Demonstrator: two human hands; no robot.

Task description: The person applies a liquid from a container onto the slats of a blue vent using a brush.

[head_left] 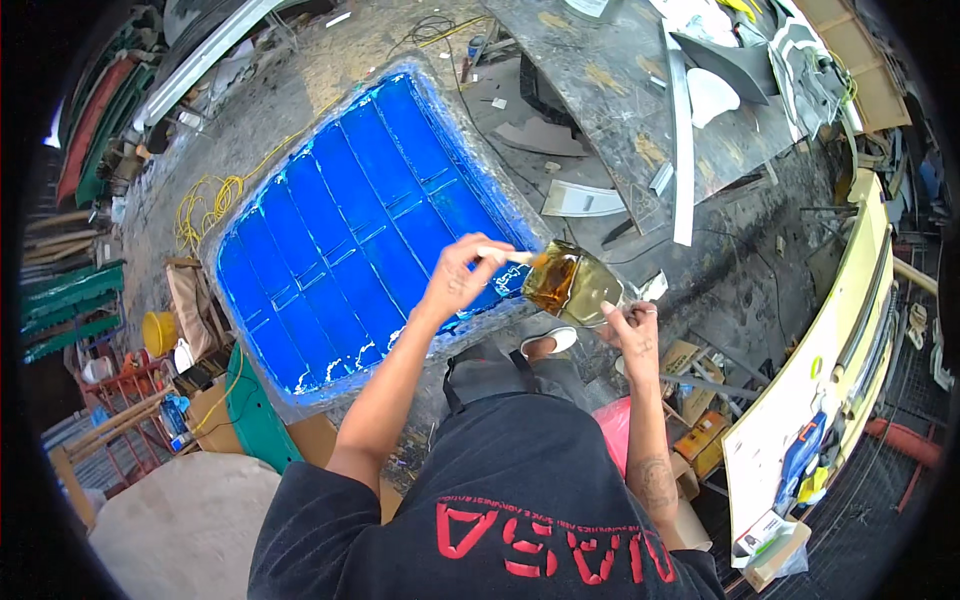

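My left hand (460, 278) is closed round the pale handle of a brush (510, 256). The brush points right, and its head is at the mouth of a clear cut-open plastic jug (592, 290), where its bristles are hard to make out. Amber liquid (555, 280) lies in the jug's left end. My right hand (632, 330) grips the jug by its right end and holds it tilted. Beneath and left of my hands is a large blue mould (340, 230) with a grid of ridges, a rough grey rim and whitish, wet-looking patches along its edges.
A stained worktable (610, 90) with a long metal strip (682, 150) and curved offcuts stands at the upper right. A yellow cord (210, 200) coils on the floor at left. A curved cream panel (800, 400) rises at right. Cardboard and scraps lie near my legs.
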